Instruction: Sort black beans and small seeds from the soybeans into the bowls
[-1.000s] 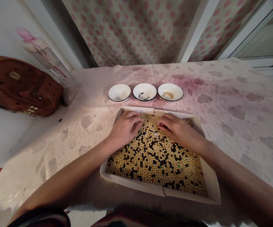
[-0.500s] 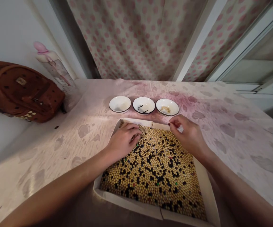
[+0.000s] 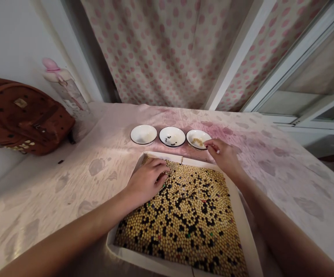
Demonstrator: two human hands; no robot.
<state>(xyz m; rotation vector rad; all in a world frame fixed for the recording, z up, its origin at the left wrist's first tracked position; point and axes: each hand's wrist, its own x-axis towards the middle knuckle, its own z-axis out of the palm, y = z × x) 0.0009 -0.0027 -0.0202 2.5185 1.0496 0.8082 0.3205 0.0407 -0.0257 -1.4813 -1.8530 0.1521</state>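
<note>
Home room: polka-dot curtain (image 3: 167,50), sliding window frame (image 3: 299,96), cloth-covered table (image 3: 271,169), brown backpack (image 3: 22,113).

Single head view, looking forward and down, close over the surface (image 3: 271,169); tray (image 3: 243,231) at 6 o'clock, curtain (image 3: 167,50) at 12.

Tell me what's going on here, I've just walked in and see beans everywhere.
A person is working over a white tray of mixed yellow and black beans. The left hand lies on the beans at the tray's far left corner. The right hand is at the right bowl, which holds a few yellow beans, with its grip pinched. The middle bowl holds a few black ones.
</note>
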